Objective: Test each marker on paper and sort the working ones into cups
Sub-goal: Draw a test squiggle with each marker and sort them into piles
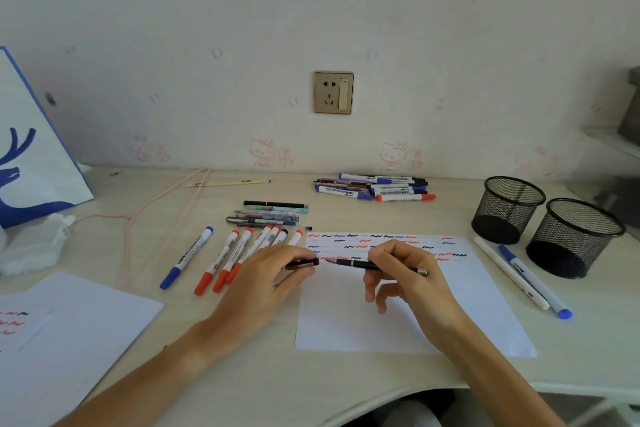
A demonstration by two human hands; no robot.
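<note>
left hand (273, 274) — fingers pinch black cap (302, 264) | right hand (405, 274) — fingers grip black pen (360, 265) over paper (346, 322)

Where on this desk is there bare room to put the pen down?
Free: the unmarked lower part of the test paper, and bare desk between it and the second sheet. Crowded: the marker row left of the paper and the strip by the mesh cups.

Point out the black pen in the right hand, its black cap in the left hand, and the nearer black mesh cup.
Black pen (360, 265), head view: mid-barrel, left of the fingers.
Black cap (303, 264), head view: middle of the visible part.
Nearer black mesh cup (573, 246), head view: front wall.
</note>
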